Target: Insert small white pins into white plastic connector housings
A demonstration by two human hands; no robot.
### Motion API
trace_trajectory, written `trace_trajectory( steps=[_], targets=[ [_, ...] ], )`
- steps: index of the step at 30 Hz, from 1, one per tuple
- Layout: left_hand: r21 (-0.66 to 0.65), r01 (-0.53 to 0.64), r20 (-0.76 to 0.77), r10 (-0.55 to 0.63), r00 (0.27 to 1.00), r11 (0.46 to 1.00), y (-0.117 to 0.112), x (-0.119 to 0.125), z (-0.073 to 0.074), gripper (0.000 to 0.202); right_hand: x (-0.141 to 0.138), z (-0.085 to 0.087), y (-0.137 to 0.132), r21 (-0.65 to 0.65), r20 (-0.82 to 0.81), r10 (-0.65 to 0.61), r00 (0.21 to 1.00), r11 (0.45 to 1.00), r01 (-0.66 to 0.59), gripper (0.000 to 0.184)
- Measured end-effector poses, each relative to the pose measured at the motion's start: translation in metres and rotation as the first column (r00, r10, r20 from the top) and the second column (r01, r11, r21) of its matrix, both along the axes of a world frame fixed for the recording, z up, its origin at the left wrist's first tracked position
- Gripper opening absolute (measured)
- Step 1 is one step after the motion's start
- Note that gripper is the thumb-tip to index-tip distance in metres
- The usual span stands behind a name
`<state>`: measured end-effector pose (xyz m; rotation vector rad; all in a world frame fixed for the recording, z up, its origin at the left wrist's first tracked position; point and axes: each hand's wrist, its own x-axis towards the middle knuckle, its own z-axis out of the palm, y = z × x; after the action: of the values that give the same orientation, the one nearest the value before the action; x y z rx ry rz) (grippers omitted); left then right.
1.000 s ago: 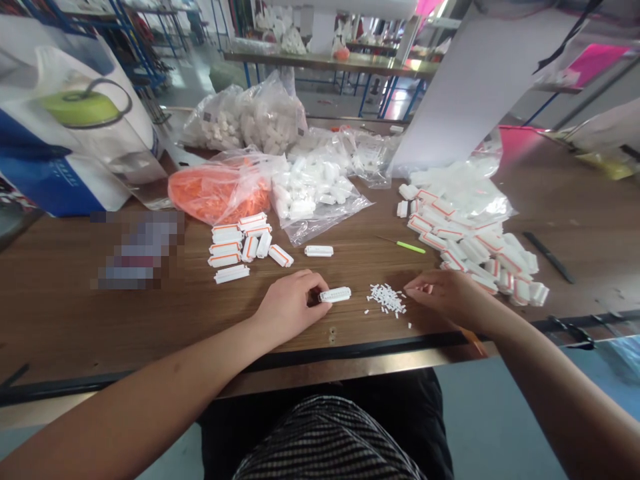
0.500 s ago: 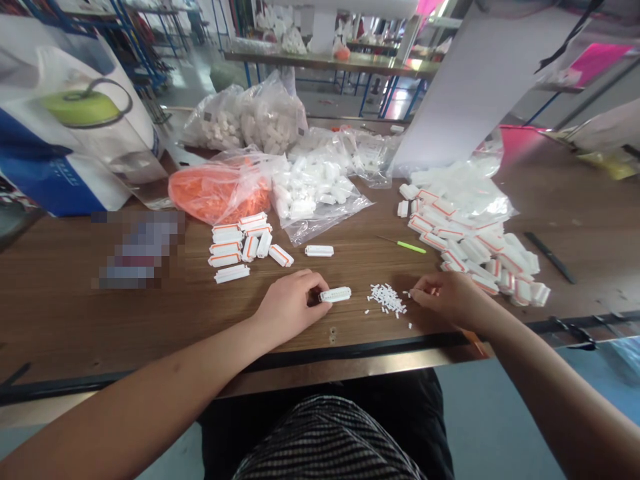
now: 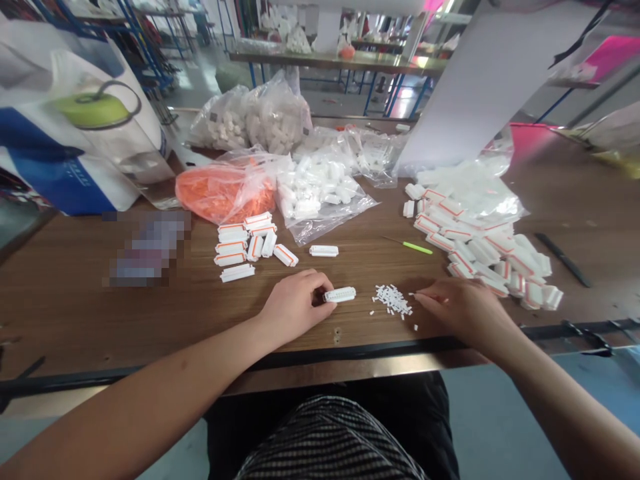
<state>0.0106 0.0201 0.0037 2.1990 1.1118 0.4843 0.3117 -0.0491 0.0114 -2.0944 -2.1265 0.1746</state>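
Note:
My left hand [image 3: 295, 300] pinches one end of a white slotted plastic strip [image 3: 341, 294], which lies low over the table. My right hand [image 3: 457, 303] is to the right of a pile of tiny white plastic pegs [image 3: 393, 300]. Its thumb and index finger are pressed together, with a tiny white plastic peg [image 3: 411, 294] at their tips. Another white strip [image 3: 324, 251] lies beyond the left hand. Further left, several white strips with orange lines [image 3: 231, 247] are grouped together.
A green-handled pick [image 3: 417, 248] lies near a big heap of white-and-orange strips [image 3: 493, 247]. Behind are a bag of orange parts [image 3: 225, 193] and a bag of white parts [image 3: 320, 190]. A black bar [image 3: 563, 259] is at the right, a blurred-out item [image 3: 150, 247] at the left.
The view has shifted slightly, moving everything a little to the right in the picture. My right hand's fingers have changed pose a little beside the pegs. The left hand keeps its hold on the strip.

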Motion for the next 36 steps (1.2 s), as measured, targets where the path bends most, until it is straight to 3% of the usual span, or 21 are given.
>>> trace_trajectory(
  steps=[3, 6, 10, 14, 20, 26, 36],
  targets=[
    [-0.008, -0.02, -0.009, 0.02, 1.0, 1.0, -0.001, 0.0, 0.001, 0.008, -0.005, -0.001, -0.005, 0.076, 0.104, 0.073, 0.992, 0.994, -0.081, 0.032],
    [-0.012, -0.02, -0.005, 0.02, 1.0, 1.0, -0.003, 0.0, 0.002, 0.008, -0.003, -0.003, -0.005, 0.086, 0.087, 0.096, 0.992, 0.991, -0.103, 0.03],
    [-0.028, -0.012, 0.012, 0.012, 1.0, 1.0, -0.004, -0.001, 0.002, 0.01, 0.001, -0.003, 0.001, 0.032, -0.051, 0.041, 0.998, 0.999, -0.039, 0.022],
    [-0.033, -0.035, -0.003, 0.035, 0.999, 0.999, -0.005, 0.0, 0.002, 0.01, -0.014, 0.011, 0.009, -0.02, -0.244, -0.023, 0.969, 1.0, 0.018, 0.021],
    [-0.068, -0.052, 0.0, 0.052, 0.999, 0.996, -0.007, 0.0, 0.003, 0.01, -0.06, 0.027, 0.023, 0.158, -0.435, 0.218, 0.874, 0.974, -0.164, 0.025],
    [-0.067, -0.047, 0.014, 0.048, 0.999, 0.997, -0.006, 0.001, 0.005, 0.01, -0.095, 0.022, 0.036, 0.17, -0.473, 0.334, 0.815, 0.943, -0.287, 0.021],
    [-0.054, -0.032, 0.02, 0.033, 0.999, 0.998, -0.005, 0.0, 0.004, 0.01, -0.103, 0.01, 0.041, 0.189, -0.441, 0.394, 0.807, 0.919, -0.345, 0.02]
  ],
)
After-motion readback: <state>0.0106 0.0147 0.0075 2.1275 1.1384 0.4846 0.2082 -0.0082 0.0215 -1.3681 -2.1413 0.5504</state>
